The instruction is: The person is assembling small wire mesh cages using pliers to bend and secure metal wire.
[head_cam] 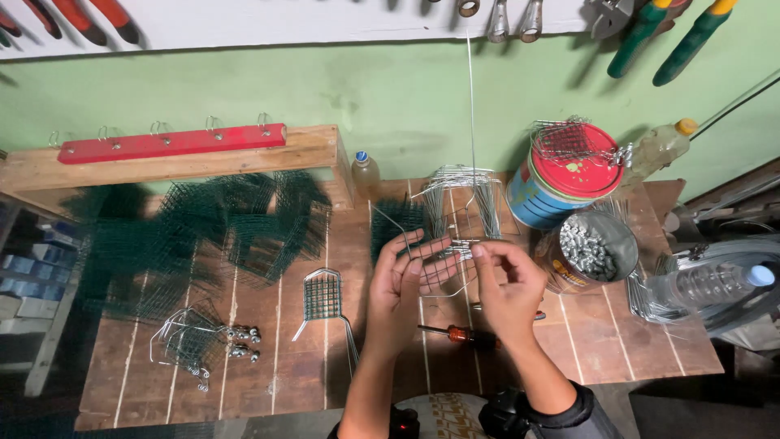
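My left hand (404, 280) and my right hand (508, 284) meet over the middle of a wooden workbench (268, 382). Between their fingertips they pinch a small bent wire piece (460, 250). A long thin wire (471, 106) rises straight up from it toward the wall. Just behind my hands lies a bundle of bent silver wires (463, 195) and a small dark green mesh piece (396, 223). A screwdriver with an orange handle (455, 332) lies on the bench under my hands.
Green mesh panels (203, 232) cover the left of the bench. A small wire mesh frame (323, 297) and a finished wire piece with weights (203, 341) lie in front. Right: a red-lidded tin (561, 175), a can of metal parts (589, 248), plastic bottles (715, 280).
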